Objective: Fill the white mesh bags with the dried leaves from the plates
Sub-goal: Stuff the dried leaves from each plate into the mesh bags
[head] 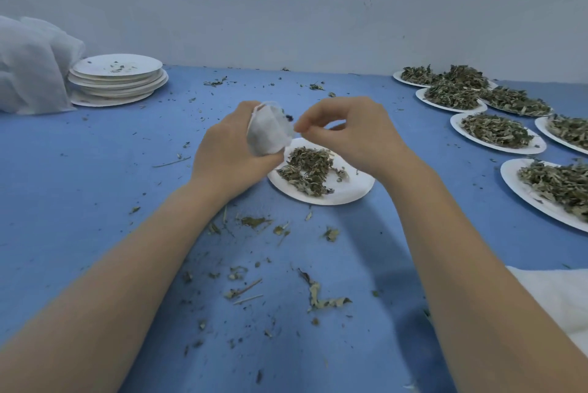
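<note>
Head cam: left hand [229, 154] gripping mesh bag [269, 133]; right hand [346, 135] fingertips pinched tog. at bag's mouth, over plate [350, 192].

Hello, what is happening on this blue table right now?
A person is filling a white mesh bag with dried leaves. The left hand grips the bag, and the right hand pinches at its opening, above a plate that still has leaves. More full plates wait on the right. A stack of nearly empty plates sits far left. Crumbs lie scattered on the table.
</note>
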Available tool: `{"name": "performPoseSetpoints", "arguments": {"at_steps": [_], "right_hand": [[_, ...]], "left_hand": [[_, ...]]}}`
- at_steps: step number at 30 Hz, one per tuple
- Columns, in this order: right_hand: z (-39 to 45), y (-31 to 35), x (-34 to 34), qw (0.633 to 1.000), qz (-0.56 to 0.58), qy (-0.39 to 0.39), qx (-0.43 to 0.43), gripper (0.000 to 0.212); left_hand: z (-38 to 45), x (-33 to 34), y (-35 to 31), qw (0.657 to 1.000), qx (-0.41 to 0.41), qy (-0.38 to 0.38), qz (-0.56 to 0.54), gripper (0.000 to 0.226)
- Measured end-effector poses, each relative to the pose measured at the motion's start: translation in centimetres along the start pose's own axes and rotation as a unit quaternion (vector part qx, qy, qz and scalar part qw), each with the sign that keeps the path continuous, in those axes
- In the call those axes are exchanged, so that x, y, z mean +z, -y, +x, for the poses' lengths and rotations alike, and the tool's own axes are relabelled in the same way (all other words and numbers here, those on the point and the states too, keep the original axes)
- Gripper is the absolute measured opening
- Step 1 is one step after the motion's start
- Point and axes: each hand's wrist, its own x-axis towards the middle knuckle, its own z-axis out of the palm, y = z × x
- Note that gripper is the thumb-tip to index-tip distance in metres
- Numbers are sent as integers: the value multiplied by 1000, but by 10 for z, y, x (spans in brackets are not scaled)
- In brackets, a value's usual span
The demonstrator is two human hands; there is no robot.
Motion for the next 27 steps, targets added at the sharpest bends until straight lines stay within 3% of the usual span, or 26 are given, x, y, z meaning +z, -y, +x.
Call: {"name": "performPoseSetpoints", "arguments": {"at_steps": [2,5,8,16,19,22,27], "right_hand": [[-1,-4,1,997,-72,15,22,26],[-2,-4,8,984,-90,130,76,49],[-1,1,22,961,-157,217,66,62],[2,3,8,969,-148,185,70,46],[2,5,5,954,-169,231,86,35],[0,3,8,926,-206,291,123,45],[-1,-1,12,935,-216,257,119,35]], "left_hand": [[1,-1,3,999,-24,-25,-10,51],[0,0,4,1000,-21,-14,-1,48],[-1,1,3,1000,-7,11,22,48],[0,1,8,998,-16,14,52,44],[0,2,7,997,-23,29,62,43],[-1,2,7,997,-21,33,66,43],[-2,2,7,996,-20,40,71,44]]}}
